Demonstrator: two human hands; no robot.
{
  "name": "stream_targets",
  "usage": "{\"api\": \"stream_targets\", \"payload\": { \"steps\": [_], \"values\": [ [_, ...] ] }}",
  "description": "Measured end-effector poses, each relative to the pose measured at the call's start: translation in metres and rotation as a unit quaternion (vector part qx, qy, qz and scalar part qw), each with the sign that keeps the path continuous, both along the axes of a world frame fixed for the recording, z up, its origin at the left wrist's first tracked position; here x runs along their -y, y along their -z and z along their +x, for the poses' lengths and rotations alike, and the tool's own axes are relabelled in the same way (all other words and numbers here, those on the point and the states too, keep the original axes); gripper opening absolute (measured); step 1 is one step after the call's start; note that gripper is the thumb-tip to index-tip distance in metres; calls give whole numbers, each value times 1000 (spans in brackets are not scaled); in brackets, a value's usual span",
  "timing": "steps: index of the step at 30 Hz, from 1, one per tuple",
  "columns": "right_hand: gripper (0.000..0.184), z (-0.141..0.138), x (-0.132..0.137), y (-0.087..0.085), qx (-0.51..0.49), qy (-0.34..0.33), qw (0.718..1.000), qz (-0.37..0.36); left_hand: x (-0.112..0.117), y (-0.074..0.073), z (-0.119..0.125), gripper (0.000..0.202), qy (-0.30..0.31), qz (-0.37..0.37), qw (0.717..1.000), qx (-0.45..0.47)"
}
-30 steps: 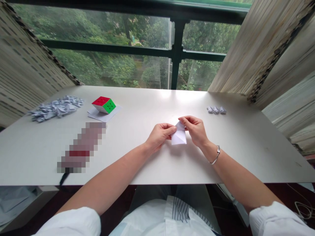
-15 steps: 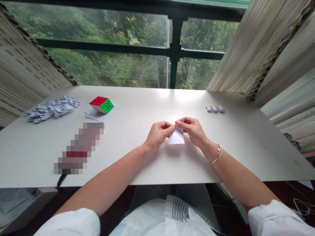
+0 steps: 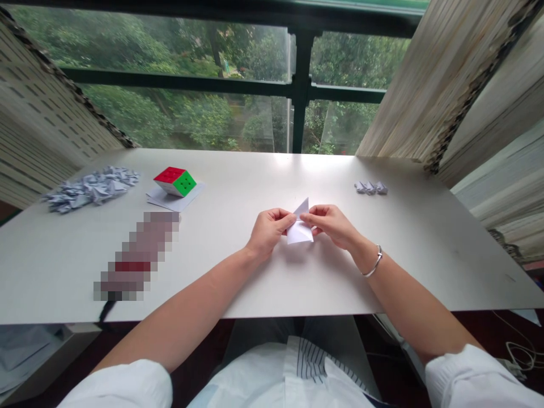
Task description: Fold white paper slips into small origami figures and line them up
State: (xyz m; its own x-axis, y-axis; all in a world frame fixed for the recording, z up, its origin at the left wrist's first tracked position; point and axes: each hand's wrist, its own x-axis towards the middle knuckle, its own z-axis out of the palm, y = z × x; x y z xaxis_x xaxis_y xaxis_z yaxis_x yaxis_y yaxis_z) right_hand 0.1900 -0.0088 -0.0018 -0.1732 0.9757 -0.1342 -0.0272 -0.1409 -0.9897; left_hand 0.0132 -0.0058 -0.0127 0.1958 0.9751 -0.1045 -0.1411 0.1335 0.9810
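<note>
I'm watching the folded white paper (image 3: 300, 231) turn into a sharper shape under the hands: a narrow point is now standing up from it, where half a second ago the fingers were covering a blunter top. The left hand (image 3: 267, 231) is pinching the paper's left side between thumb and fingers, and the right hand (image 3: 330, 225) is gripping its right side with the fingertips. Neither hand is open, and both are working low over the desk (image 3: 221, 187).

The right hand is sitting lower and further from the tip than it was a moment ago, so the point is showing clear between the two hands. The paper's lower edge is also slanting more now, and the whole piece is sitting a little further left.

Well to the left of the folded white paper, a cube puzzle (image 3: 174, 181) is resting on a loose paper sheet (image 3: 176, 199), and beyond that cube puzzle lies a heap of small folded paper pieces (image 3: 91, 188). Nearer the person, left of the folded white paper, a pixelated object (image 3: 136, 256) is lying on the desk, and I can't tell what it is. Ahead and to the right, a short row of folded paper pieces (image 3: 370, 188) is sitting apart from everything else.
</note>
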Motion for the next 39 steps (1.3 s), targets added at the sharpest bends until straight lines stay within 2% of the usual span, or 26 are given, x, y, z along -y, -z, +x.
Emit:
{"api": "stream_targets", "payload": {
  "steps": [4, 10, 17, 24, 27, 34, 37, 39],
  "values": [
    [43, 1, -1, 3, -4, 7, 1000, 20, 0, 0, -2, 30, 31, 2, 999, -12],
    [46, 8, -5, 3, 6, 0, 1000, 19, -1, -6, -5, 25, 81, -7, 996, -36],
    [43, 10, -4, 0, 5, -11, 1000, 23, -6, -6, -8, 24, 68, -12, 996, -53],
    [40, 5, -7, 8, -8, 20, 999, 38, -11, 3, -5, 28, 42, -14, 998, 34],
    [37, 0, -7, 10, 1, 31, 998, 52, -13, 6, -4, 29, 21, -15, 999, 41],
    [28, -6, -8, 18, 6, 103, 983, 149, -9, 2, -1, 24, 31, -35, 998, 41],
    [19, -7, -7, 21, 79, 110, 967, 216, -8, 1, 0, 24, 37, -52, 996, 67],
    [11, -7, -6, 22, 139, 110, 945, 274, -8, 2, 0, 26, 40, -60, 994, 80]
  ]
}}
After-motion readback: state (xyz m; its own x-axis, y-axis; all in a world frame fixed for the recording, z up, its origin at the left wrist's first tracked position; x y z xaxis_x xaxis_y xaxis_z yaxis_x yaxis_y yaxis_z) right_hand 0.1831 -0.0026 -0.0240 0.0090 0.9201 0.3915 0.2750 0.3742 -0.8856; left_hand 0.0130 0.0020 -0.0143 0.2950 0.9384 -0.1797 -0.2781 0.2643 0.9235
